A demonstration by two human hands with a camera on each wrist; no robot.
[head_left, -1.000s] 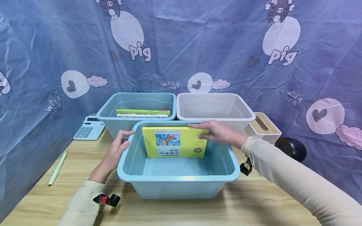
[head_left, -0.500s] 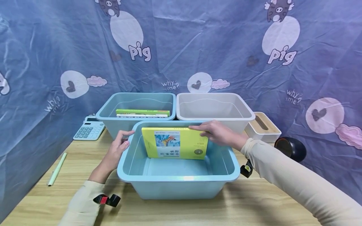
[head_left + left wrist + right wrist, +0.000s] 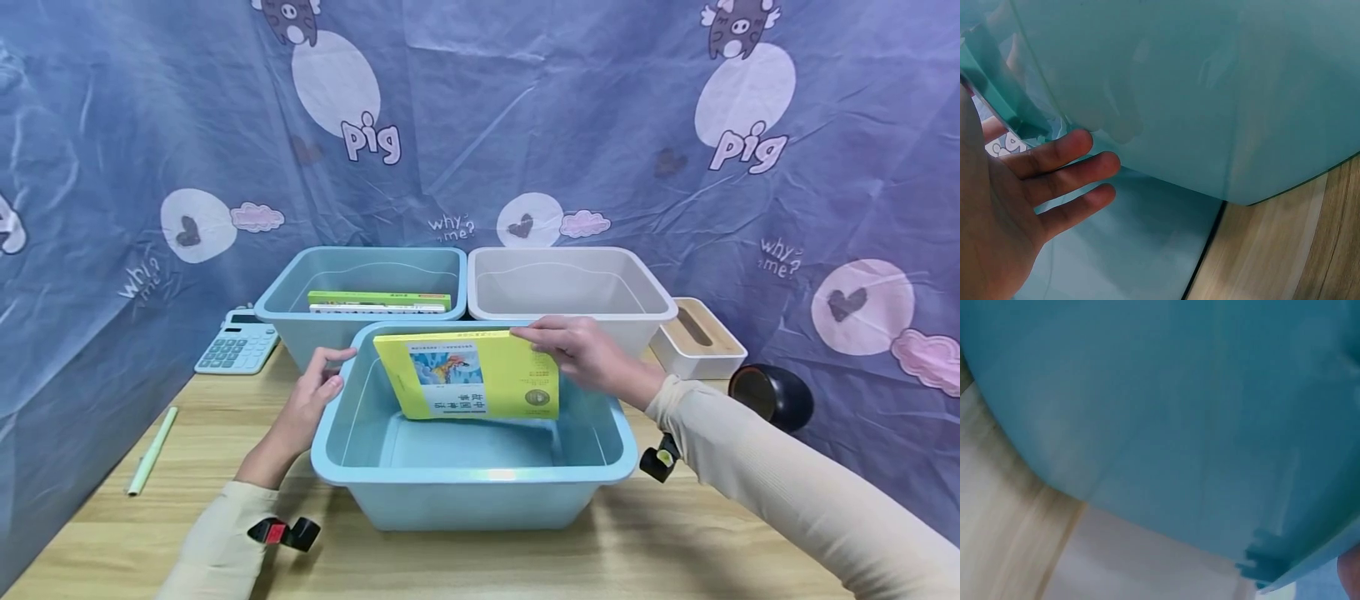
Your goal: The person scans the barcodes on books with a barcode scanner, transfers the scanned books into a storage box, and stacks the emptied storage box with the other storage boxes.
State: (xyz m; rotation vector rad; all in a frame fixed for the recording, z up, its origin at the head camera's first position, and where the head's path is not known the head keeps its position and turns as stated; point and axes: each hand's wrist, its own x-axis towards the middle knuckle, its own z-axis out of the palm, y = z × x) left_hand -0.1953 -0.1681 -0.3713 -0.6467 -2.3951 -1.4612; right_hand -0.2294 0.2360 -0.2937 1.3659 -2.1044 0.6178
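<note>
A yellow book [image 3: 510, 367] with a blue picture on its cover leans inside the front light blue bin [image 3: 480, 504]. My right hand [image 3: 592, 354] pinches its top edge near the right corner, and the book stands tilted, its upper left corner near the bin's rim. At the bin's left rim rests my left hand [image 3: 303, 400], fingers fairly straight. The left wrist view shows the fingers of that hand [image 3: 1066, 181] beside the bin's outer wall [image 3: 1166, 81]. Mostly the bin wall [image 3: 1147, 425] fills the right wrist view, so the book is hidden there.
Behind stand another blue bin [image 3: 292, 329] with a green book [image 3: 360, 297] and a white book [image 3: 375, 308], and a grey bin [image 3: 555, 287]. A calculator [image 3: 238, 342] and green stick [image 3: 153, 450] lie left. Right are a tissue box [image 3: 693, 358] and black cup [image 3: 783, 398].
The yellow book has turned and tilted in my right hand, its right side coming toward me. My right hand has shifted slightly right. The left hand stays at the bin's rim.
</note>
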